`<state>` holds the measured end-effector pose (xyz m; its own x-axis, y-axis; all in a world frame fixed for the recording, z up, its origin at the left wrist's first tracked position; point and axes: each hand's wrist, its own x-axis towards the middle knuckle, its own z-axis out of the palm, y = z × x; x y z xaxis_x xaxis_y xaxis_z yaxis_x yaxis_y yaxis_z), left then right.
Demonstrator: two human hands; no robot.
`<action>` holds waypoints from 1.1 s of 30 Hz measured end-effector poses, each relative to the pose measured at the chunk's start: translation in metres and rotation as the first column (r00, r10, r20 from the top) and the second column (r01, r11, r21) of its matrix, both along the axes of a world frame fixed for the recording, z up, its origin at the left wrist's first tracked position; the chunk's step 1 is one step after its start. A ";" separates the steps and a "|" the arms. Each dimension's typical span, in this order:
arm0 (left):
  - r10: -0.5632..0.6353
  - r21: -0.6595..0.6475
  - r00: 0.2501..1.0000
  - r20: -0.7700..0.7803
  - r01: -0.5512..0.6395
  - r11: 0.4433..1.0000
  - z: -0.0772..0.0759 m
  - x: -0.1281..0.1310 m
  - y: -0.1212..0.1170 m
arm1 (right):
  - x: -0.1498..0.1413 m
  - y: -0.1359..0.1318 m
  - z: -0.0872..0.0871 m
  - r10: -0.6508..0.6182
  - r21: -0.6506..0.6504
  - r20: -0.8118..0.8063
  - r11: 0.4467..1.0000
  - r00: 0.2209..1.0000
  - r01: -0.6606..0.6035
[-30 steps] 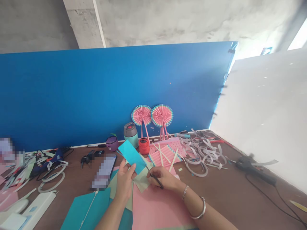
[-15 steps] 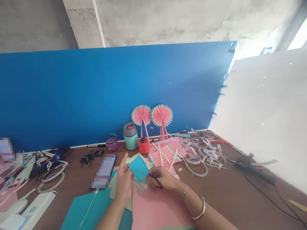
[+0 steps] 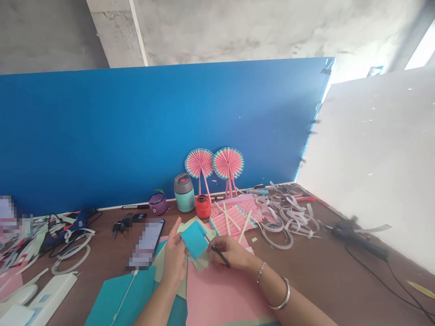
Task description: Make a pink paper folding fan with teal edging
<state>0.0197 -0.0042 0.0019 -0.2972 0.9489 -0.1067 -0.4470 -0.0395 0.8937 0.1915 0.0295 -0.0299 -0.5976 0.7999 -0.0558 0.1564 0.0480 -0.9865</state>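
Note:
My left hand (image 3: 175, 256) pinches a small blue paper piece (image 3: 193, 240) by its left edge, index finger pointing up. In my right hand (image 3: 229, 253) is a pair of scissors (image 3: 220, 256) with dark handles; their thin blade lies along the right edge of the blue paper. A pale paper piece (image 3: 203, 262) shows just below the blue one, between my hands. Beneath them lies a pink sheet (image 3: 224, 294), over pale and teal sheets. Whether the blades are parted is too small to tell.
Behind my hands stand a red thread spool (image 3: 203, 207), a teal flask (image 3: 184, 194) and two pink pleated paper fans (image 3: 228, 163). Pleated pink paper (image 3: 226, 219) and curled white strips (image 3: 292, 217) lie to the right, a glue gun (image 3: 356, 237) farther over. A phone (image 3: 147, 244) lies left.
The scissors' blade has come into view along the right side of the blue paper. The paper has turned slightly; both hands have hardly moved.

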 end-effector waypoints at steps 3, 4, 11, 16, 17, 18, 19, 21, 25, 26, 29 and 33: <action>-0.004 -0.007 1.000 0.021 0.005 1.000 0.001 0.000 0.000 | 0.000 0.000 -0.001 0.004 -0.004 -0.004 1.000 1.000 -0.004; -0.003 -0.008 1.000 0.029 0.003 1.000 0.001 -0.001 0.000 | 0.000 0.000 -0.001 0.005 -0.005 -0.004 1.000 1.000 -0.005; -0.044 0.029 0.999 0.012 0.044 0.999 0.003 -0.003 -0.004 | 0.000 0.000 0.000 -0.004 0.010 0.011 1.000 1.000 0.004; -0.018 0.010 0.998 -0.062 0.019 1.000 0.005 -0.003 -0.006 | 0.000 0.000 0.001 -0.006 0.002 0.004 1.000 1.000 0.006; -0.018 0.016 0.997 -0.068 0.019 1.000 0.004 -0.004 -0.006 | 0.000 0.000 0.001 -0.006 -0.001 0.003 1.000 1.000 0.006; -0.017 0.024 0.997 -0.075 0.019 1.000 0.002 -0.005 -0.005 | 0.000 0.000 0.001 -0.006 -0.002 0.002 1.000 1.000 0.006; -0.014 0.029 0.996 -0.085 0.017 0.999 -0.001 -0.006 -0.004 | 0.000 0.000 0.001 -0.005 -0.001 0.002 1.000 1.000 0.005; -0.016 0.025 0.994 -0.109 0.019 0.999 -0.006 -0.007 -0.001 | 0.000 0.000 0.001 -0.004 -0.006 0.000 1.000 1.000 0.004; -0.036 0.001 0.996 -0.079 0.037 0.999 -0.006 -0.007 0.000 | 0.000 0.000 0.000 -0.001 -0.013 -0.001 1.000 1.000 0.001; -0.037 0.000 0.998 -0.055 0.037 0.999 -0.004 -0.006 0.000 | 0.000 0.000 0.000 -0.001 -0.008 0.000 1.000 1.000 0.001; -0.030 -0.010 1.000 -0.003 0.030 1.000 0.000 -0.003 -0.001 | 0.000 0.000 -0.001 -0.008 0.006 0.008 1.000 1.000 0.008; -0.012 -0.022 1.000 -0.001 0.012 1.000 -0.001 -0.003 -0.001 | 0.000 0.001 -0.001 -0.008 -0.006 0.020 1.000 1.000 0.008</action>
